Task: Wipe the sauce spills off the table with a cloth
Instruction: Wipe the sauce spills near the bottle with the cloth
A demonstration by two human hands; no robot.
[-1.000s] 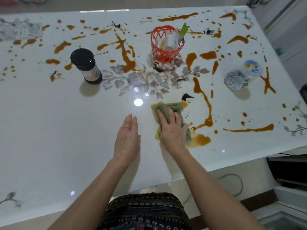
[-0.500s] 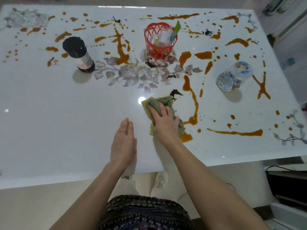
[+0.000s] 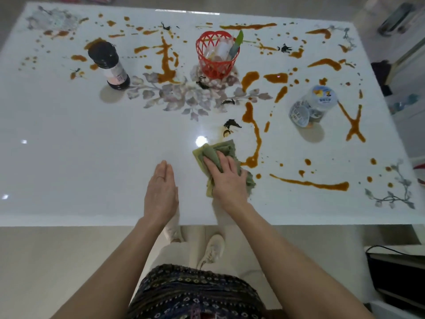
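Pressing on the folded olive-green cloth (image 3: 222,149), the right hand (image 3: 226,180) lies flat over it. Its fingers (image 3: 213,163) are straight and close together, bearing down on the fabric rather than curled round it. The cloth sits on the near part of the glossy white bench (image 3: 80,146), a little right of the middle. Its right edge is just beside the blob that ends a curved brown sauce trail (image 3: 256,137); whether they touch I cannot tell. Just left of the cloth, the left hand (image 3: 161,192) rests palm down on bare bench, fingers straight and together, holding nothing.

Beyond the cloth lie a faint brownish smear and a small dark scrap (image 3: 232,123). To the right run a long thin sauce streak (image 3: 310,184) and an X-shaped sauce mark (image 3: 354,125), with drops scattered between them. Further out stand a black-capped glass bottle (image 3: 108,63) and a red plastic lattice basket (image 3: 217,56), and a clear plastic jar (image 3: 310,104) lies on its side.

The near left and middle of the bench show no sauce. The far strip and the whole right side are thickly marked, so I judge well over half the wiping is left. The standing things will likely need lifting to clean round them.
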